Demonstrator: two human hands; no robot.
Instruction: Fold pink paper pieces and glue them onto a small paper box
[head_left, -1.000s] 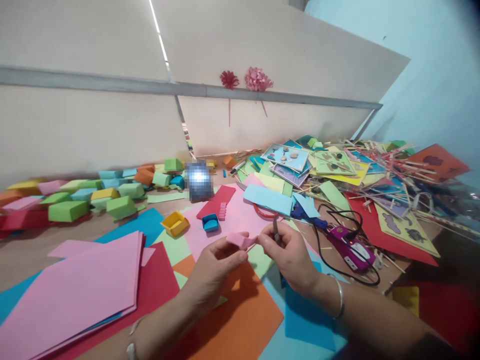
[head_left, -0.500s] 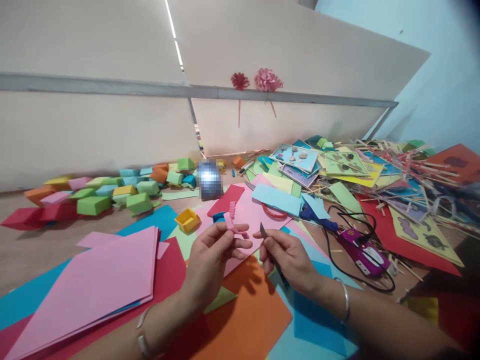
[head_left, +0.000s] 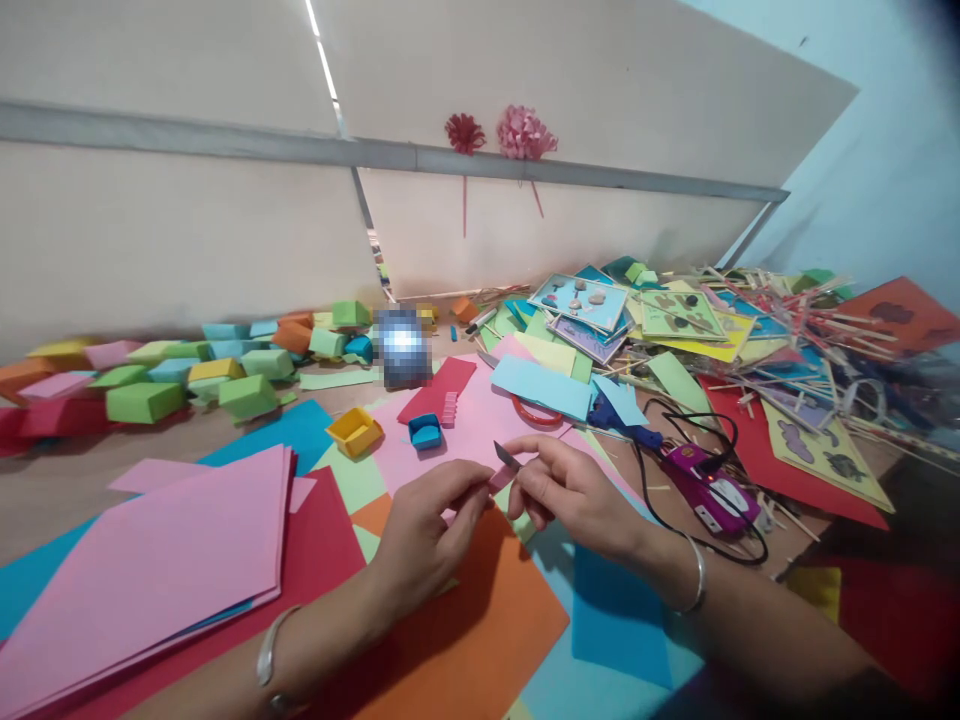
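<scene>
My left hand (head_left: pixel 442 520) pinches a small pink paper strip (head_left: pixel 502 478) between thumb and fingertips. My right hand (head_left: pixel 566 490) is closed on a dark pointed blade (head_left: pixel 507 457), whose tip points up and left. The blade lies against or very near the strip; exact contact cannot be made out. Its handle is hidden by my fingers. Beyond my left hand lie a small blue paper box (head_left: pixel 426 431), a yellow paper box (head_left: pixel 355 431) and a fringed pink paper piece (head_left: pixel 449 410).
Pink sheets (head_left: pixel 165 550) are stacked at left; an orange sheet (head_left: pixel 495 620) lies below my hands. Red-handled scissors (head_left: pixel 536 412) lie partly under light blue paper (head_left: pixel 544 385). A purple power strip (head_left: pixel 712 490) with black cable sits right. Several coloured paper blocks (head_left: pixel 146 402) line the back left.
My hands have come together, bringing the pink strip and the blade close to each other. My left hand has turned its fingers to the right. The view has shifted slightly.
</scene>
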